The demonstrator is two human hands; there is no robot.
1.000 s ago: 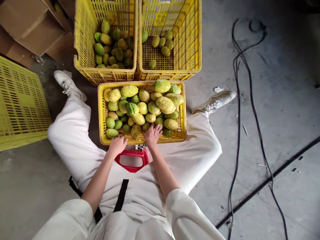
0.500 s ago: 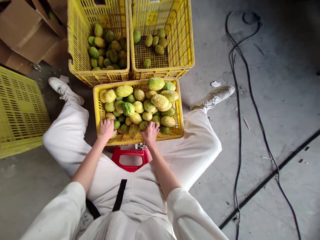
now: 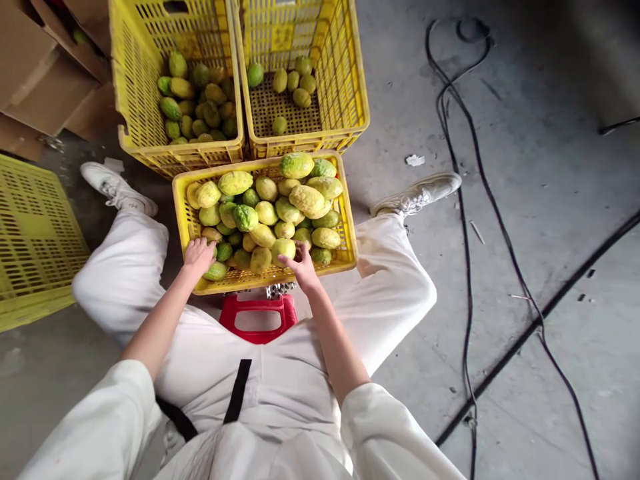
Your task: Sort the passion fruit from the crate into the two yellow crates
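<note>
near crate point(image 3: 186, 220) of fruit between the knees, on the stool point(image 3: 257, 319) | two crates behind it, side by side | upturned crate point(image 3: 35, 233) far left | cables point(image 3: 470, 220) on floor right

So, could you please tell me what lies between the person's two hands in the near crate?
In the head view, three fruits lie along the near crate wall between the left hand and right hand, one yellow-green one beside the right fingers.
</note>
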